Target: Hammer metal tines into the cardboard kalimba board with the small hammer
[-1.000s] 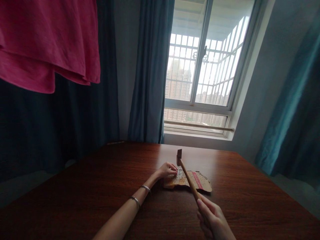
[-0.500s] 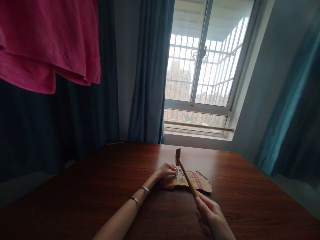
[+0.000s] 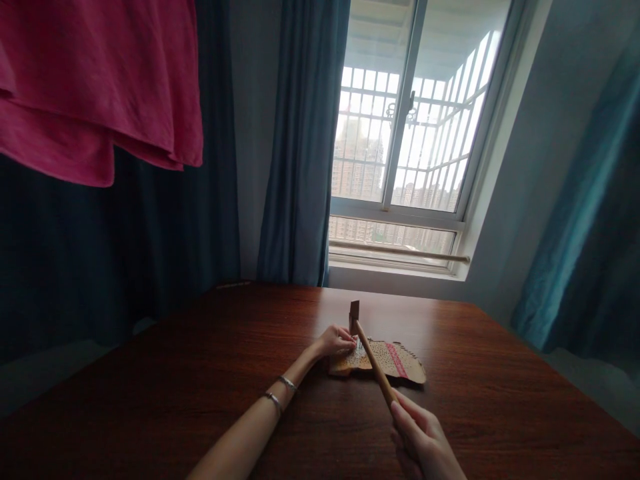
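Hammer [image 3: 377, 367] clamped in the right hand [image 3: 420, 427], its head near upright nails [image 3: 359, 343] in cardboard [image 3: 411, 365] on a wooden table [image 3: 200, 380].
Set apart, the left hand [image 3: 336, 340] has fingertips bunched beside the nails; whether they pinch one is too small to tell. An off-line blow could hit those fingers or bend a nail. The cardboard lies well inside the table's edges, with tabletop stretching to both sides.

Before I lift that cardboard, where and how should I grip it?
Probably grip the cardboard by its right end, from the right: beyond the pink stripe, its edge seems raised off the table. Your left hand and the upright nails crowd the other end.
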`<state>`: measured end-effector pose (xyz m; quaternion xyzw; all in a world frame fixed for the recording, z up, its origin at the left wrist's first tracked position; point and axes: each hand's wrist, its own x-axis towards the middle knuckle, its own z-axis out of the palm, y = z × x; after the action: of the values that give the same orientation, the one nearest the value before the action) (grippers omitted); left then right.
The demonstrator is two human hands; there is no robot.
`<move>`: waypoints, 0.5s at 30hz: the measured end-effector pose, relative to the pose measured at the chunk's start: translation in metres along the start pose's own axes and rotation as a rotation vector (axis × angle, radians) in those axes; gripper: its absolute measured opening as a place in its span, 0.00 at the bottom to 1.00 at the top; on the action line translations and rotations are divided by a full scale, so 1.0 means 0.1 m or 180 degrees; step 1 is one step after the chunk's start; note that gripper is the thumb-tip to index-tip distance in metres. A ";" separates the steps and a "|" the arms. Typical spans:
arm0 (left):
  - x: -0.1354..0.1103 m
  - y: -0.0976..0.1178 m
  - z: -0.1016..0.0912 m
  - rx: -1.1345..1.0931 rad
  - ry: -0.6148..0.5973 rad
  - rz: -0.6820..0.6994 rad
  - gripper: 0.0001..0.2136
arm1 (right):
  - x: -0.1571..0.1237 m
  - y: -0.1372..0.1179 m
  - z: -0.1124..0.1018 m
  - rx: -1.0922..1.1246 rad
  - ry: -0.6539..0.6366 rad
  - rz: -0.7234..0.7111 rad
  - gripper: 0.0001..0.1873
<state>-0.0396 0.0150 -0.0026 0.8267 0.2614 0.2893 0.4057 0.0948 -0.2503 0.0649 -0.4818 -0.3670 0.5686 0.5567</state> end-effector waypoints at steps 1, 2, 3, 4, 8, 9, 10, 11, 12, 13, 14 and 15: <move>0.00 0.01 0.00 0.0016 0.0007 -0.0001 0.15 | -0.01 -0.01 -0.01 0.0028 0.0022 0.0022 0.34; -0.01 0.01 0.00 0.0033 0.0018 -0.0004 0.14 | -0.02 -0.02 -0.02 0.0050 0.0056 0.0040 0.34; -0.01 0.01 0.00 0.0049 0.0030 0.0001 0.14 | -0.02 -0.02 -0.04 0.0064 0.0099 0.0044 0.35; -0.01 0.01 0.00 0.0060 0.0045 0.0016 0.14 | -0.03 -0.03 -0.07 0.0064 0.0150 0.0024 0.36; -0.01 0.02 -0.01 0.0147 0.0020 0.0036 0.14 | -0.05 -0.05 -0.25 -0.0102 0.0585 -0.0264 0.36; -0.01 0.03 -0.03 0.0218 0.0005 -0.0021 0.14 | -0.05 -0.06 -0.32 -0.0215 0.0724 -0.0348 0.35; -0.01 0.03 -0.05 0.0303 -0.0019 -0.0102 0.16 | -0.05 -0.08 -0.39 -0.0365 0.0867 -0.0424 0.35; -0.01 0.04 -0.08 0.0383 -0.0063 -0.0197 0.17 | -0.05 -0.11 -0.46 -0.0553 0.1015 -0.0495 0.33; -0.01 0.05 -0.12 0.0444 -0.0131 -0.0292 0.19 | -0.05 -0.13 -0.54 -0.0775 0.1166 -0.0565 0.32; -0.01 0.05 -0.16 0.0482 -0.0217 -0.0376 0.21 | -0.04 -0.14 -0.63 -0.1023 0.1328 -0.0633 0.30; -0.01 0.05 -0.20 0.0500 -0.0303 -0.0445 0.24 | -0.03 -0.15 -0.72 -0.1292 0.1495 -0.0688 0.28; -0.01 0.05 -0.25 0.0523 -0.0389 -0.0515 0.26 | -0.01 -0.16 -0.82 -0.1578 0.1652 -0.0711 0.27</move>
<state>-0.0563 0.0251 0.0137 0.8494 0.3248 0.1823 0.3738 0.1774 -0.2597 0.0583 -0.6871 -0.3905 0.2572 0.5562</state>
